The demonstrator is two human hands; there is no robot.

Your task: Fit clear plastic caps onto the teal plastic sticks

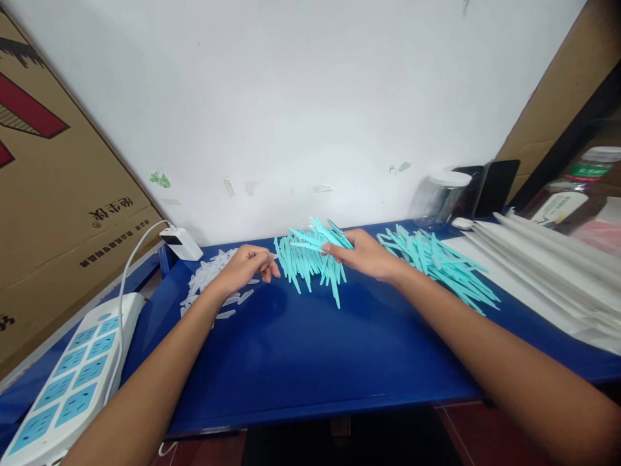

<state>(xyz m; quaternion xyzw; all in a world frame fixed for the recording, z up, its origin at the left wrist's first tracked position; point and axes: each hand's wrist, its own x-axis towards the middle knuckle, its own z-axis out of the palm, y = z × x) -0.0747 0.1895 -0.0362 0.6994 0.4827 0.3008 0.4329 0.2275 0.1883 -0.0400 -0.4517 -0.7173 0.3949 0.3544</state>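
Observation:
My right hand (pixel 361 254) is closed around several slim turquoise sticks (pixel 310 244), shaped like eyebrow razors, that fan out to the left past my thumb. Beneath them lies a middle pile of the same turquoise sticks (pixel 297 264) on the blue table. My left hand (pixel 250 266) is pinched, with a small translucent cap (pixel 274 256) showing at its fingertips close to the held sticks. Behind that hand spreads a heap of translucent caps (pixel 208 275), partly hidden by the wrist. Another pile of turquoise sticks (pixel 441 262) rests to the right of my right wrist.
A white power strip (pixel 77 369) and a small white device (pixel 182 243) with a cable are at left, beside a cardboard box (pixel 63 194). On the right stand a clear jar (pixel 439 200), stacked white sheets (pixel 548 278) and a labelled bottle (pixel 572 194). A white wall (pixel 301 116) backs the blue table (pixel 315 362).

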